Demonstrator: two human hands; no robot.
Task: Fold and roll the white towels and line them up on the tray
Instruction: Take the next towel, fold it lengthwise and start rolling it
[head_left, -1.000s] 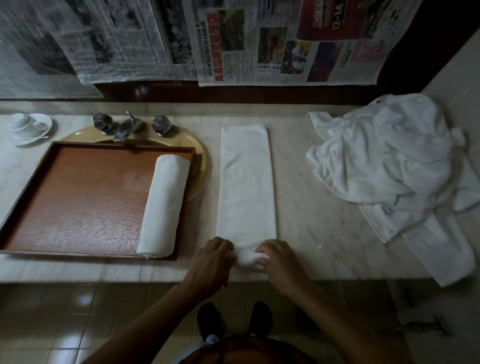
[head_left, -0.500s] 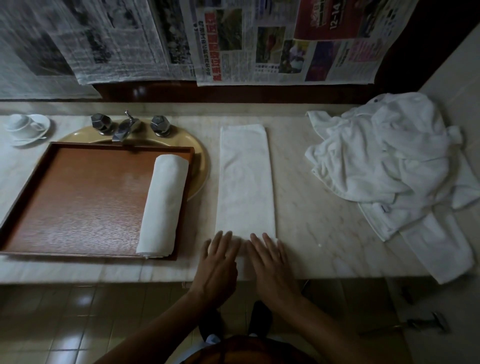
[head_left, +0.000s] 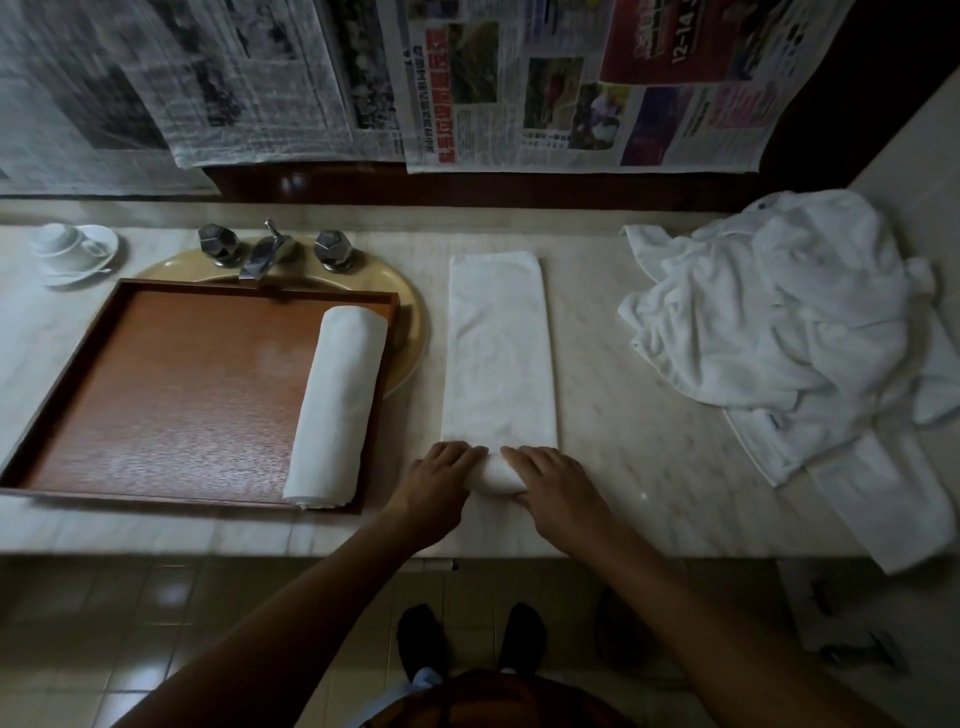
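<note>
Lying on the marble counter (head_left: 649, 441), a folded towel (head_left: 498, 353) forms a long narrow strip that runs away from the person, just right of the sink basin (head_left: 408, 332). Its near end is wound into a short roll (head_left: 501, 475).

The left hand (head_left: 441, 478) grips the roll's left end, fingers close together and curled over the top. The right hand (head_left: 556, 483) grips the right end, fingers side by side and bent over the roll; its thumb is hidden. A bit of the roll shows between the hands.

A wooden tray (head_left: 182, 389) sits over the basin, left of the strip. One rolled towel (head_left: 337, 405) lies lengthwise against its right wall.

A pile of white towels (head_left: 779, 322) is heaped at the counter's right end, with part hanging over the front edge. A cup and saucer (head_left: 72, 249) stand far left, the taps (head_left: 270, 249) are behind the tray, and newspaper sheets (head_left: 571, 78) hang on the wall.
</note>
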